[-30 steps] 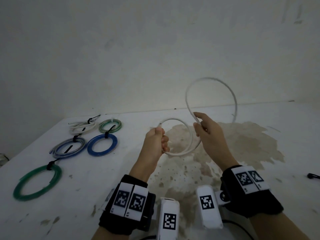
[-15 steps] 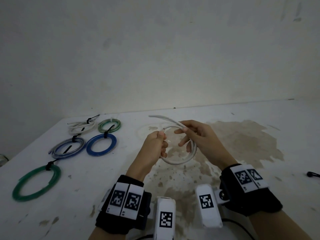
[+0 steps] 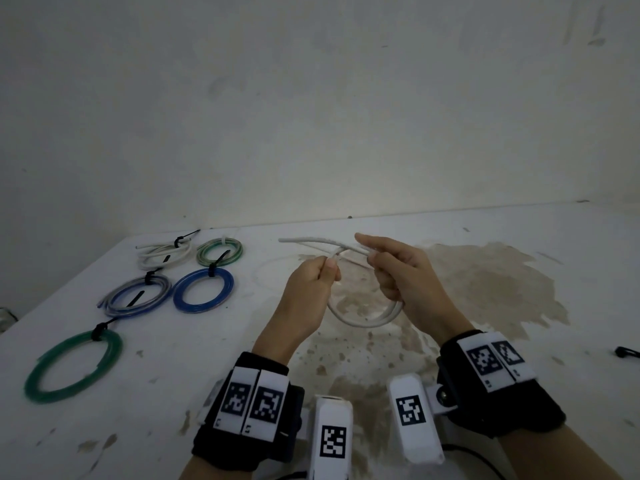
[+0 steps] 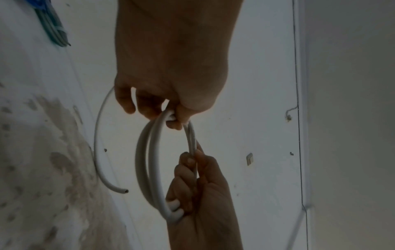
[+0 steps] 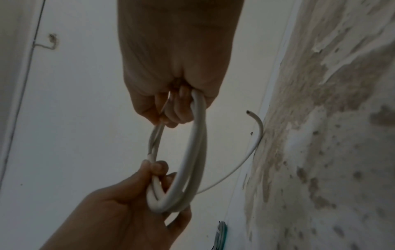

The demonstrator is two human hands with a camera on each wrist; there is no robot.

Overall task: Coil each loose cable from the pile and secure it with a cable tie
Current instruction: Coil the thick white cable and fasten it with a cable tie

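Note:
A white cable (image 3: pixel 363 322) is wound into a small coil of about two turns, held in the air above the table between both hands. My left hand (image 3: pixel 330 268) pinches the coil's left side (image 4: pixel 171 116). My right hand (image 3: pixel 372 259) grips the right side, fingers curled round the turns (image 5: pixel 192 101), forefinger stretched out. The cable's free end (image 3: pixel 282 240) sticks out to the far left past the hands, and shows in the wrist views (image 4: pixel 126 191) (image 5: pixel 248 112). No cable tie is on this coil.
Several tied coils lie at the table's left: green (image 3: pixel 72 367), blue (image 3: pixel 204 289), grey-blue (image 3: pixel 138 296), white (image 3: pixel 164 252), green-white (image 3: pixel 220 251). A black cable tie (image 3: pixel 627 351) lies at the right edge. A brown stain (image 3: pixel 485 289) covers the table under the hands.
The large loop that stood above my right hand has come down onto the coil. My right hand has closed in on the left one, and the free end now points left.

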